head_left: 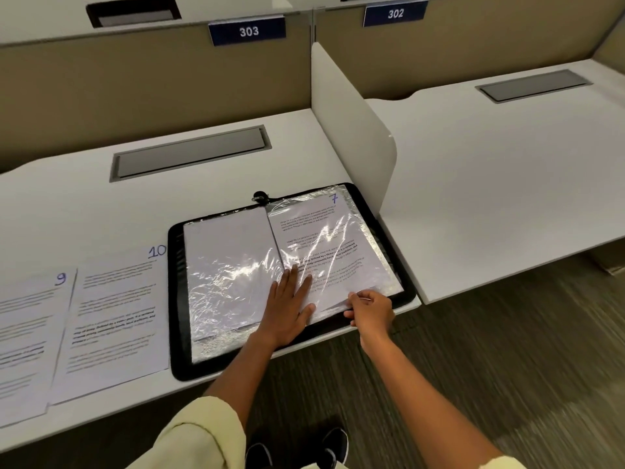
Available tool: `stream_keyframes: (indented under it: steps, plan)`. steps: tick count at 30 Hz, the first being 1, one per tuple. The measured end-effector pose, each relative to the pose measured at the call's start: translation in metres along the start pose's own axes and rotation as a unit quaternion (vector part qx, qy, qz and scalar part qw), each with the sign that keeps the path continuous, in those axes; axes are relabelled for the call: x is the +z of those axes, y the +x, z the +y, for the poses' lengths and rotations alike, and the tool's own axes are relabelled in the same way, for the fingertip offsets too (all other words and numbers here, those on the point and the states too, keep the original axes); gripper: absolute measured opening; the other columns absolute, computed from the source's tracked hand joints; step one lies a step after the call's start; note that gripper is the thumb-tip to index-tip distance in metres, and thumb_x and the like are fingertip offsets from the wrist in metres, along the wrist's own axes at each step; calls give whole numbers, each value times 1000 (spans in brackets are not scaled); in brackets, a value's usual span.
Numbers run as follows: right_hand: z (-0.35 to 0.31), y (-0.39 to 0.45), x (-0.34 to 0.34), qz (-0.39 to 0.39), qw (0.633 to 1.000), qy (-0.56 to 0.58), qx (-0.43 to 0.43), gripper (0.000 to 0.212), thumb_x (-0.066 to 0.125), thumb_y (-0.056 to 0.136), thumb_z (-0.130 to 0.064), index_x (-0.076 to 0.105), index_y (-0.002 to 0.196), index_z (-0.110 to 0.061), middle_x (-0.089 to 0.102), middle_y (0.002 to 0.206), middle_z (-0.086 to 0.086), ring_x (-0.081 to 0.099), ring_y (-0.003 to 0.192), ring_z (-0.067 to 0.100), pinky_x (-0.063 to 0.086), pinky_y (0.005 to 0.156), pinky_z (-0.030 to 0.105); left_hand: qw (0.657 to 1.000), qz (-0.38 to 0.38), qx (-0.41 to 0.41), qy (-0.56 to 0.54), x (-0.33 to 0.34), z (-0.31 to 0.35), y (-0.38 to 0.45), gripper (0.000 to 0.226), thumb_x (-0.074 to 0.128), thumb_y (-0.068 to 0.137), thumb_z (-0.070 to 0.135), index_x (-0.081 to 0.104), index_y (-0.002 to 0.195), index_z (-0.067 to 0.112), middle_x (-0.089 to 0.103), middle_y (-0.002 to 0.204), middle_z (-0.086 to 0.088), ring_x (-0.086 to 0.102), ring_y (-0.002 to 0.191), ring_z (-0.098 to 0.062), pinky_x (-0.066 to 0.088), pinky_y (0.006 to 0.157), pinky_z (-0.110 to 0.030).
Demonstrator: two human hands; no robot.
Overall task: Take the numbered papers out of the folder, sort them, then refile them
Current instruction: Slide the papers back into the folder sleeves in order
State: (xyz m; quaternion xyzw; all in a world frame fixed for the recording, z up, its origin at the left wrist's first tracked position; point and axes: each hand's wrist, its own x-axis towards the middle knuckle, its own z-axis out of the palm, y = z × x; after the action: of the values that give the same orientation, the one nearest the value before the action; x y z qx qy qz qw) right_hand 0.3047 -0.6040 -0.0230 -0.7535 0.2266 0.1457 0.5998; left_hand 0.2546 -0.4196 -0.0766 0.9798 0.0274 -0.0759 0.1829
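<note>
nearest the camera, pale yellow sleeves [199,434] and dark shoes [333,441] over a grey-brown carpet floor [490,350]. both forearms reach forward to a black zip folder [179,360] lying open at the front edge of the white tabletop [67,204], its near right corner just over the edge.

left hand [287,309] lies flat, fingers straight and spread, pressing on the crinkled clear plastic sleeves near the folder's spine. right hand [370,313] sits at the near right corner, thumb and fingertips pinching the lower edge of the paper marked 7 [333,238]; cannot tell whether the plastic is pinched with it. paper 7 is in the right-hand plastic sleeve, printed text showing through, handwritten blue 7 at its top right corner. the left-hand sleeve [230,265] shows a blank white sheet face.

left of the folder, flat on the tabletop, paper marked 10 [115,319] lies just beside the folder's edge, and paper marked 9 [23,340] lies further left, its right edge overlapped by paper 10.

beyond the folder, the zip pull [260,197] sits at the top of the spine. further back, a grey cable hatch [189,154] in the tabletop. a white divider panel [348,130] stands to the right, with a neighbouring desk [507,184] past it. on the tan back partition, blue plates read 303 [248,31] and 302 [395,13].
</note>
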Motion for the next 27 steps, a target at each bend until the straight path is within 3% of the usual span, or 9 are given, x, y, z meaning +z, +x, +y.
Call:
stream_keyframes:
  steps: [5,20,24,27]
  plan:
    - [-8,8,7,3,1000,-5,9,8,68,93,-15,67,88,-10,74,76,2,69,52,12,51,46,24,1000,5,3,-2,0,1,-1,72,7,89,64,-11,152,35,-28,159,-2,-27,146,-19,-18,116,-37]
    - [-16,20,9,-24,999,-4,25,12,72,91,-21,69,85,-11,74,81,8,73,58,17,50,47,25,1000,6,8,14,3,-1,-2,68,12,92,62,-12,152,38,-30,159,2,-29,146,-18,-17,117,-39]
    - [-8,20,-5,16,999,-40,-11,32,67,94,-36,69,78,-8,72,70,3,69,53,14,54,56,30,1000,5,6,13,1,-2,-1,69,11,92,63,-11,152,37,-31,158,2,-29,146,-18,-17,117,-40]
    - [-3,21,-18,77,996,-44,-27,48,68,90,-47,60,69,-5,65,63,8,68,56,22,53,56,32,1000,1,7,16,2,-2,-1,70,10,91,63,-13,152,37,-33,157,3,-31,145,-18,-19,116,-39]
